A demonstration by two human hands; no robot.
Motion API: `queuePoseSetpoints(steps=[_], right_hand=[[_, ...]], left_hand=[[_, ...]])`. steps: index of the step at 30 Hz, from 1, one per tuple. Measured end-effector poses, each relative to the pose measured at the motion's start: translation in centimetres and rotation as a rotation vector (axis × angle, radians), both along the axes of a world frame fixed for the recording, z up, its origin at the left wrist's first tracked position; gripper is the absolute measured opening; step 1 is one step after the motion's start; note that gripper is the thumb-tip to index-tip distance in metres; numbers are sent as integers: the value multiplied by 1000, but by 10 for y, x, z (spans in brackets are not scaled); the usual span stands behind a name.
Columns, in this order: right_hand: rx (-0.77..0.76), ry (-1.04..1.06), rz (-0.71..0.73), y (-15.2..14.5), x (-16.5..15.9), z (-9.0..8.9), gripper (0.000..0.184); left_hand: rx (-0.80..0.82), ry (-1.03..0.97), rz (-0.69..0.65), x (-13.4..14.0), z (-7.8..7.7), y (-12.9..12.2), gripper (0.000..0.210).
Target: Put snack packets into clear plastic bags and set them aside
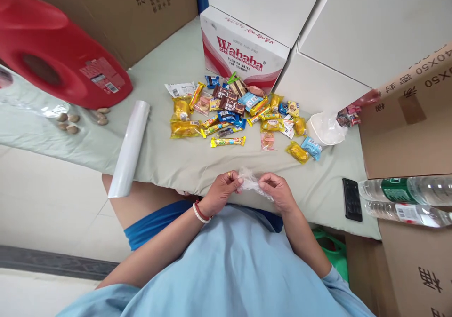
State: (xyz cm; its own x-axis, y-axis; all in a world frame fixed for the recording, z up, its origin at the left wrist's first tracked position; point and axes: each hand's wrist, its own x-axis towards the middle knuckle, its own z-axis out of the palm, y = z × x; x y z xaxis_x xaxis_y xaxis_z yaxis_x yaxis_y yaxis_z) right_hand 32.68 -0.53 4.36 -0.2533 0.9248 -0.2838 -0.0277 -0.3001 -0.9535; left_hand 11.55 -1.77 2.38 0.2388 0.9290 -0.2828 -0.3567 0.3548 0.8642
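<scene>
Close to my body, a crumpled clear plastic bag [249, 179] is stretched between my two hands. My left hand [226, 189], with a ring and wrist bracelets, pinches the bag's left edge. The thumb and fingers of my right hand [277, 190] are closed on its right side. Beyond the hands lies a spread of wrapped snacks [229, 101], in yellow, blue, brown and white packets. A yellow stick-shaped packet [228, 141] and a yellow round packet [297, 152] are among the nearest ones.
A roll of plastic [129, 150] lies at left, overhanging the edge. Beyond it are several nuts [68, 123] and a red jug [70, 53]. A Wahaha carton [243, 49] stands behind. At right are a white container [316, 129], a phone [352, 199] and water bottles [406, 190].
</scene>
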Motion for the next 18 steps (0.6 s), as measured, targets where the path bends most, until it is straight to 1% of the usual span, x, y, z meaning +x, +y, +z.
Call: queuePoseSetpoints(steps=[1,3,4,6,7,9,10,12,14,16,18], right_hand=[[-50,53,-51,0,3,0,44],[-103,123,-147,2,8,0,46],[-108,137,-180,3,10,0,46],[-67,107,-220,4,13,0,44],[-28,65,-221,4,13,-1,42],[61,-40,-173,2,11,-4,38],[99,-85,-134,1,9,-5,35],[142,-134,-69,-1,2,-9,32],[146,-138,-46,-2,-5,-12,36],[111,-110,-34,0,-11,-14,37],[68,-57,-65,5,-12,-13,36]], left_hand=[[13,-6,-14,-1,1,1,54],[28,-6,-41,-3,4,3,52],[23,-2,-54,-3,7,4,51],[-22,-2,-81,-2,11,4,50],[-59,-9,-98,0,12,4,52],[-119,-6,-125,4,13,4,56],[-127,17,-125,6,13,4,57],[-86,111,-96,10,12,5,54],[-9,194,-76,12,11,6,48],[60,226,-87,11,12,8,45],[101,241,-93,7,15,11,42]])
